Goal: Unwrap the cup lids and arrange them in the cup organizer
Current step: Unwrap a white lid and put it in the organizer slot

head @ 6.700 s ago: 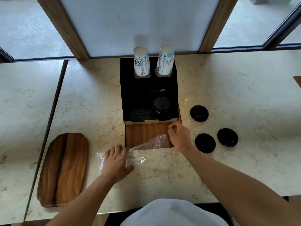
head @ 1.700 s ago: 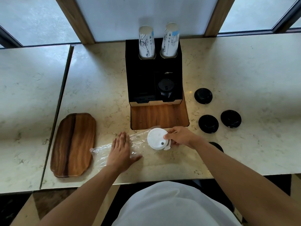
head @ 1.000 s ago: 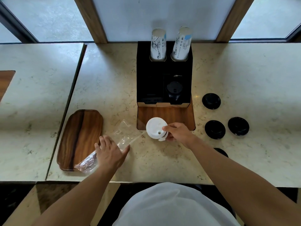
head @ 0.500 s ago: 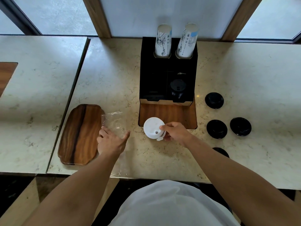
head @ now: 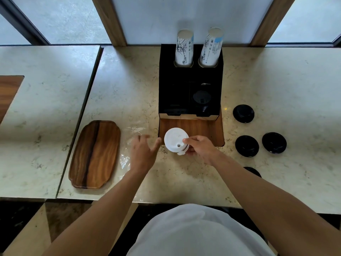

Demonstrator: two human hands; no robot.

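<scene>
My right hand (head: 201,147) holds a stack of white cup lids (head: 175,140) by its right edge, just in front of the black cup organizer (head: 166,93). My left hand (head: 143,154) hovers open and slightly blurred to the left of the stack, fingers spread, above the empty clear plastic wrap (head: 127,145) lying on the counter. A stack of black lids (head: 201,99) sits in the organizer's front right compartment. Two stacks of paper cups (head: 184,48) stand in its back holes.
Three loose black lids (head: 243,113) (head: 246,145) (head: 274,143) lie right of the organizer, and a fourth (head: 253,170) peeks out behind my right forearm. A wooden tray (head: 95,154) lies at the left. The organizer rests on a wooden base (head: 203,126). The counter edge runs close to my body.
My left hand pulled the plastic wrap off the white lids, carried it left beside the wooden tray, let it go and moved back toward the stack. My right hand kept holding the lids.
</scene>
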